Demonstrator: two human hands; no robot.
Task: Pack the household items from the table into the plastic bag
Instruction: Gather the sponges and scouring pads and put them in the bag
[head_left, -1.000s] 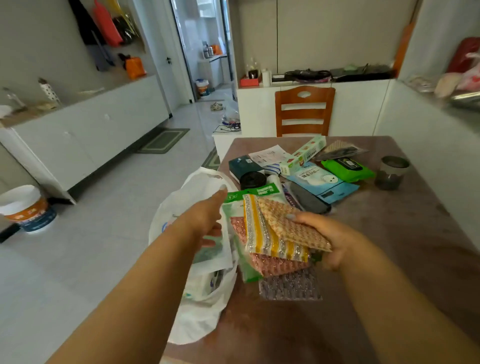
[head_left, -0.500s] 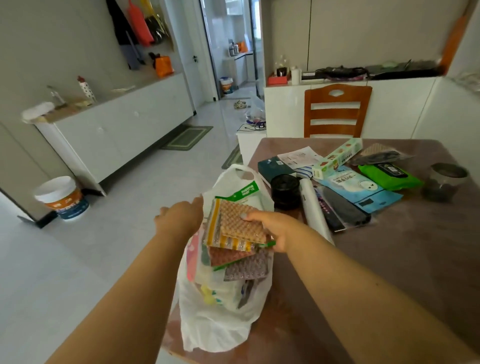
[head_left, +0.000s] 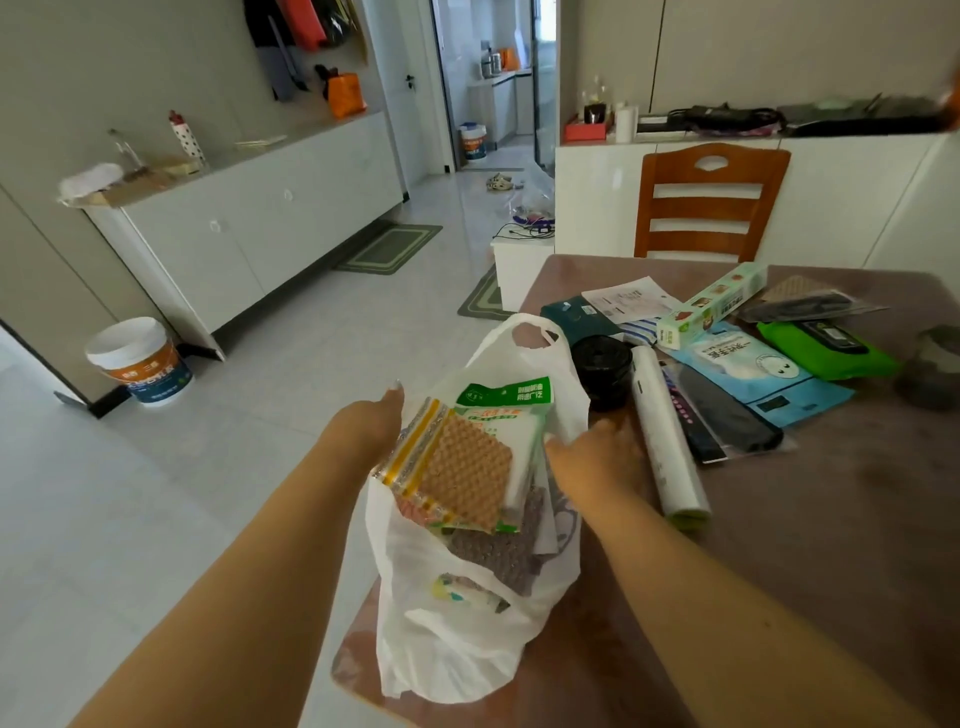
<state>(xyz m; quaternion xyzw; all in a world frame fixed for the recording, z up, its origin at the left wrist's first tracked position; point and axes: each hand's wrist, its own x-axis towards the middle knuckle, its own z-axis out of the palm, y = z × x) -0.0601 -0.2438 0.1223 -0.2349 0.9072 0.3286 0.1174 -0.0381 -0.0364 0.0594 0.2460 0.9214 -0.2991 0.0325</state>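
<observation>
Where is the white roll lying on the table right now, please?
The white roll lies on the table, just right of the right hand and the plastic bag, between the black jar and the dark flat packet.

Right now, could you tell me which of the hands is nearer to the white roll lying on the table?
Right. The right hand sits just left of the white roll, at the plastic bag's table-side edge. The left hand is across the bag, holding its far side.

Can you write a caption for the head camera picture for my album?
Two hands tuck a sponge pack into a white plastic bag at the table's edge.
</observation>
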